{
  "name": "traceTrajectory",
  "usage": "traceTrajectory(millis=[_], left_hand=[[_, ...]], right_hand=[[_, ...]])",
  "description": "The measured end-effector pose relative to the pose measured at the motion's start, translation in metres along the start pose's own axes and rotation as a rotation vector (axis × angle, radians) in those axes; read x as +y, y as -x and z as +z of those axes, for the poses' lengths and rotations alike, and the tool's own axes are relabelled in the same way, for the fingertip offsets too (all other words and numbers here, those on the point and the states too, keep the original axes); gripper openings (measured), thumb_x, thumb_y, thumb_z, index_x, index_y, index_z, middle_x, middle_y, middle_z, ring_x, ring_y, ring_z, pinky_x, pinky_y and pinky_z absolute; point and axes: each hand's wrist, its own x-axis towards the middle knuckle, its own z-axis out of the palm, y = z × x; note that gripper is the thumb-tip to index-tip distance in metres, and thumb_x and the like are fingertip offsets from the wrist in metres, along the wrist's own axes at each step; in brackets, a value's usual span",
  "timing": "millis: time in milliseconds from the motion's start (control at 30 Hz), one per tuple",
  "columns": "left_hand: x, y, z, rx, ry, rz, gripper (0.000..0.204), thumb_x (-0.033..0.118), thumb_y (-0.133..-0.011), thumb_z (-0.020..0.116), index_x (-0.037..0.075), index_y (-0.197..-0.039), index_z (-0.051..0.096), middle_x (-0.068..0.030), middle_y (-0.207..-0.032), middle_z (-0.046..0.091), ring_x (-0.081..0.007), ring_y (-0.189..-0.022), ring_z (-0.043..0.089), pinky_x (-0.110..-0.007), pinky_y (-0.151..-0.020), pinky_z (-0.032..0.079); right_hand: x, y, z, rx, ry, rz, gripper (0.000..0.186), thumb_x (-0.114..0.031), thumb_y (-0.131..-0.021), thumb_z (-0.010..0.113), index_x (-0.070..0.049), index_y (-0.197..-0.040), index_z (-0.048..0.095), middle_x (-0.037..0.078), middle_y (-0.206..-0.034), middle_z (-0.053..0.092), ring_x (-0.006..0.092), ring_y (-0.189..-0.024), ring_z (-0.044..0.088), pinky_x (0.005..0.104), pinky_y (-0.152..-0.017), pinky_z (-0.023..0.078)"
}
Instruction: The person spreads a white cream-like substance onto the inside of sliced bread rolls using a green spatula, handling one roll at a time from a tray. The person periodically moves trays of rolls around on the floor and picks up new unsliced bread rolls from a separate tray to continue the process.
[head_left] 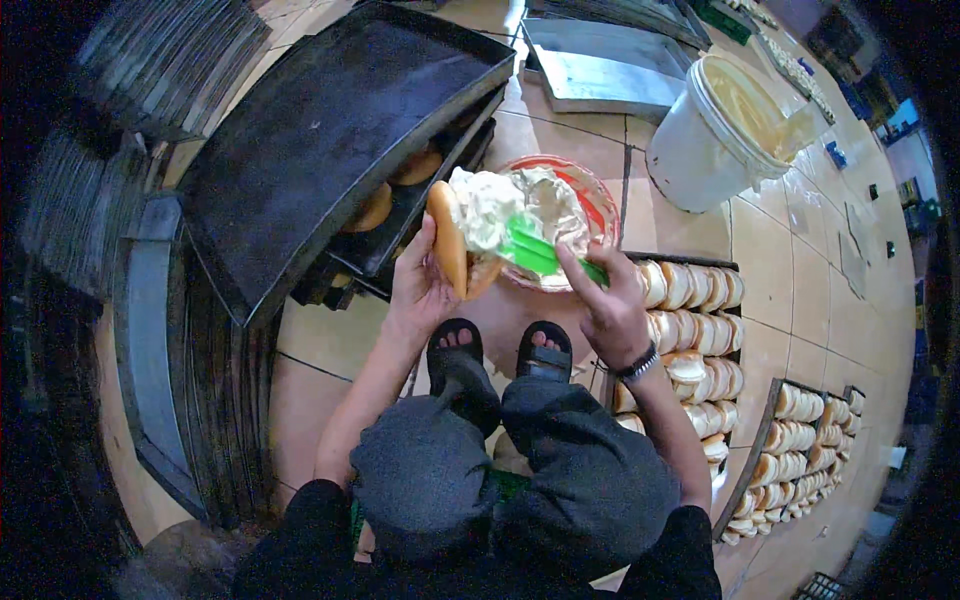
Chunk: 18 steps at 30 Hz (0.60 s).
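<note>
My left hand [418, 270] grips a split golden bun [447, 240], tilted open. My right hand [600, 295] is closed on a green spatula [532, 247] loaded with white cream [480, 205], which is against the bun's inner face. Just beyond my hands, a red-rimmed bowl [598, 189] holds a mound of white cream. Beside my right hand stands a dark tray [738, 268] with several rows of filled buns [680, 330].
Stacked dark pans [330, 130] with buns inside lie at the left, beside piles of trays [170, 60]. A white bucket [690, 150] and metal trays [590, 60] stand ahead. Another bun tray [745, 497] lies lower right. My sandalled feet [542, 355] are below my hands.
</note>
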Motion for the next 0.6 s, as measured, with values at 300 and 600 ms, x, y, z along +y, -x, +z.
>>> traceTrajectory(millis=[300,600], left_hand=[[0.013,0.006,0.008,0.102,-0.374,0.067,0.040,0.017,-0.091,0.059,0.001,-0.125,0.047,-0.0131,-0.119,0.059,-0.0235,-0.108,0.060,-0.039,-0.092,0.051],[0.002,-0.004,0.026,0.180,-0.506,0.004,0.039,0.017,-0.087,0.066,0.001,-0.120,0.051,-0.0098,-0.112,0.062,-0.0209,-0.103,0.062,-0.035,-0.087,0.054]], right_hand=[[0.001,-0.010,-0.064,-0.135,-0.097,0.062,0.054,0.005,-0.068,0.054,-0.016,-0.116,0.065,0.014,-0.086,0.060,0.0300,-0.077,0.061,0.0393,-0.067,0.050],[0.002,-0.036,-0.058,-0.307,-0.025,0.137,0.050,0.000,-0.073,0.054,-0.021,-0.117,0.064,0.013,-0.088,0.060,0.0322,-0.073,0.060,0.0407,-0.063,0.048]])
